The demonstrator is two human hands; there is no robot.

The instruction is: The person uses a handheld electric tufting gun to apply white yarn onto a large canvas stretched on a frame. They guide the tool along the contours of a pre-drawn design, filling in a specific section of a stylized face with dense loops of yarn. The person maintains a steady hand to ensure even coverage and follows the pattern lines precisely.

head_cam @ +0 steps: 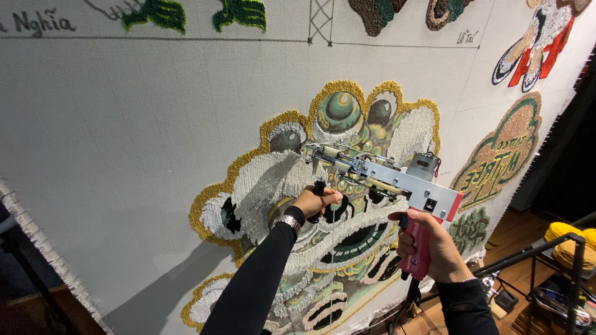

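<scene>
I hold a tufting gun (385, 180) against a stretched grey cloth (124, 136). My right hand (428, 245) is shut on its pink rear grip. Around the black front handle under the gun's nose, my left hand (318, 201) is closed; it wears a black sleeve and a metal wrist band. The gun's tip touches a tufted lion-head design (323, 205) in white, gold, green and black yarn, near its middle. A thin yarn strand runs down from the gun.
Other tufted pieces are on the same cloth: a green and tan badge (500, 155) at right, a red and white figure (537, 43) at top right, green shapes (186, 13) at top. Yellow yarn cones (568, 242) and a black metal rack (546, 260) stand at lower right.
</scene>
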